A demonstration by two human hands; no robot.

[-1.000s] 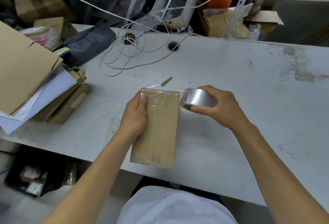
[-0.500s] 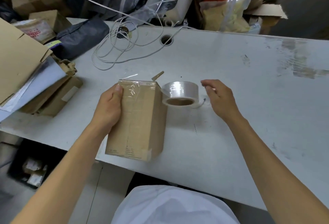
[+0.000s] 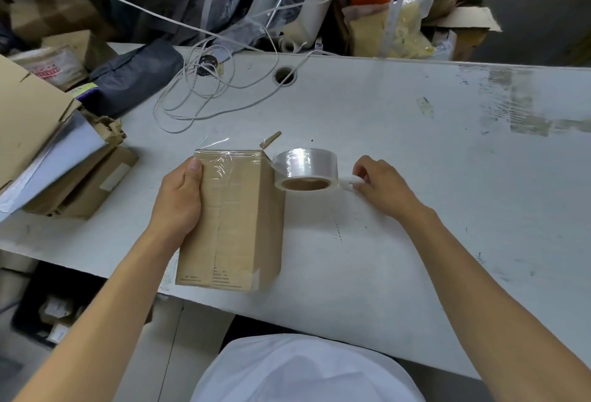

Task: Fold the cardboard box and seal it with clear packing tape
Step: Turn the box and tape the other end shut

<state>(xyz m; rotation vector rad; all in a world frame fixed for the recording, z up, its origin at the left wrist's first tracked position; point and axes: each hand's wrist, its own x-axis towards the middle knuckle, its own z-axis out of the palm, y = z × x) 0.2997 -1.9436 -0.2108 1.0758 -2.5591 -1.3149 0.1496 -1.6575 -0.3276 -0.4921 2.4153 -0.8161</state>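
A scuffed white worktable (image 3: 415,133) fills the view, with shelving clutter along its far edge, a loose white cable (image 3: 195,98) coiled far left of centre, and flattened cardboard sheets (image 3: 28,120) stacked at the left. Near the front edge stands the cardboard box (image 3: 236,219), already folded into shape. Its far end is covered with clear tape, and 1 small flap corner sticks up at its far right. The left hand (image 3: 179,200) grips the box's left side, with the thumb lying along the top face.

1 second ago the right hand (image 3: 380,190) was wrapped around the roll of clear packing tape (image 3: 305,168). Since then it has set the roll down flat on the table, touching the box's right side, and let go of the roll body. The fingers are now narrowed to a pinch at the loose tape end on the roll's right.

That suggests the far end is mostly sealed and the person is starting a fresh strip, perhaps for that raised flap.
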